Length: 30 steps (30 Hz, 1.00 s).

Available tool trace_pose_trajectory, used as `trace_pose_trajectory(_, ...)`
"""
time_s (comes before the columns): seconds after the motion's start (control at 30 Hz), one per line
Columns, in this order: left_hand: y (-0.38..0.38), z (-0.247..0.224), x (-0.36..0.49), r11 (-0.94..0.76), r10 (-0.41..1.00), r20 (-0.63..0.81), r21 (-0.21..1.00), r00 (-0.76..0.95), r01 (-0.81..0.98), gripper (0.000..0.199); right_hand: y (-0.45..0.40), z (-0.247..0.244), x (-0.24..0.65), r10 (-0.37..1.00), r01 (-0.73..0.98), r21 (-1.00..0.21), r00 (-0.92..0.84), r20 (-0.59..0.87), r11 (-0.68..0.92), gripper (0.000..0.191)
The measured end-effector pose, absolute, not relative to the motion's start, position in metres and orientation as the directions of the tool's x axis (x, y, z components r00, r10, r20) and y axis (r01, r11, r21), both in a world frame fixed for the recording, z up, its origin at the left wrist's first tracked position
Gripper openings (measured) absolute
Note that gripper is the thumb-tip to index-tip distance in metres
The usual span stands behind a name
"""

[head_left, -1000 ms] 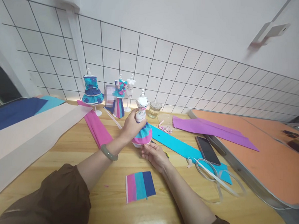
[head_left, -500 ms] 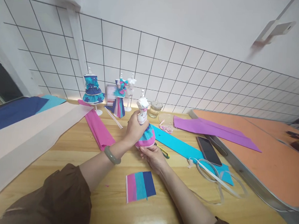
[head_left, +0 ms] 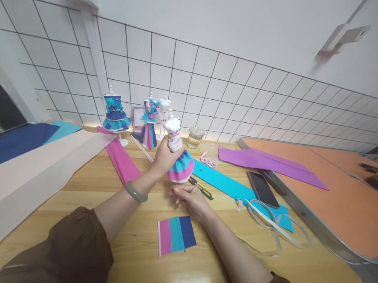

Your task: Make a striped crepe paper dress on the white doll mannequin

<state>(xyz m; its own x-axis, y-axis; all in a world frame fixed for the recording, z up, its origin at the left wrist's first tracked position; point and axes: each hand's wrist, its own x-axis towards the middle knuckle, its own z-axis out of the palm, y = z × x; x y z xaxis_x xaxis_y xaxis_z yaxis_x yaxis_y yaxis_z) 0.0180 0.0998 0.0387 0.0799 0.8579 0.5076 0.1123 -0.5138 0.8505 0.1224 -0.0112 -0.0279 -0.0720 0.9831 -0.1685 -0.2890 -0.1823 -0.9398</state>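
My left hand (head_left: 166, 160) is wrapped round the waist of a small white mannequin (head_left: 173, 134) with a pink trim at the chest, tilted to the left. Below the fist flares a skirt (head_left: 183, 166) in navy, turquoise and pink bands with a white hem. My right hand (head_left: 192, 199) is just under the hem, apart from it, thumb and fingers pinched together; whatever they may hold is too small to make out. Beside the hem lie yellow-and-black snips (head_left: 205, 189). A striped fabric piece (head_left: 177, 235) in pink, turquoise and navy rests on the table nearer me.
Behind stand a mannequin in a ruffled blue dress (head_left: 116, 115), another in a striped dress (head_left: 150, 128) and a bare white one (head_left: 164, 110). A glass (head_left: 196, 137), phone (head_left: 263, 188), ribbon coil (head_left: 264, 214), and turquoise (head_left: 225, 180), magenta (head_left: 122, 161) and purple (head_left: 270, 165) fabric lie around.
The mannequin has tilted and shifted left in my left hand. My right hand has let go of the skirt hem and dropped slightly below it; the snips show more fully.
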Motion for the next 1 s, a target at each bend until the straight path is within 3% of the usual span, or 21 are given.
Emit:
trace_pose_trajectory(0.17,0.12,0.044,0.004,-0.446,0.852,0.439,0.894,0.285,-0.046,0.06,-0.012,-0.027,0.125,0.976,-0.267,-0.942,-0.123,-0.177,-0.205,0.03)
trace_pose_trajectory(0.33,0.126,0.055,-0.014,-0.353,0.813,0.349,0.932,0.466,-0.082,0.078,-0.009,-0.021,0.136,0.983,-0.285,-0.941,-0.053,-0.177,-0.185,0.026)
trace_pose_trajectory(0.67,0.12,0.069,-0.037,-0.378,0.735,0.286,0.926,0.615,0.022,0.06,-0.001,-0.026,0.151,0.972,-0.391,-0.909,0.118,-0.205,-0.144,0.019)
trace_pose_trajectory(1.0,0.124,0.059,-0.032,-0.346,0.665,0.3,0.935,0.684,-0.073,0.059,-0.004,-0.022,0.145,0.966,-0.666,-0.702,-0.133,-0.223,-0.254,0.031)
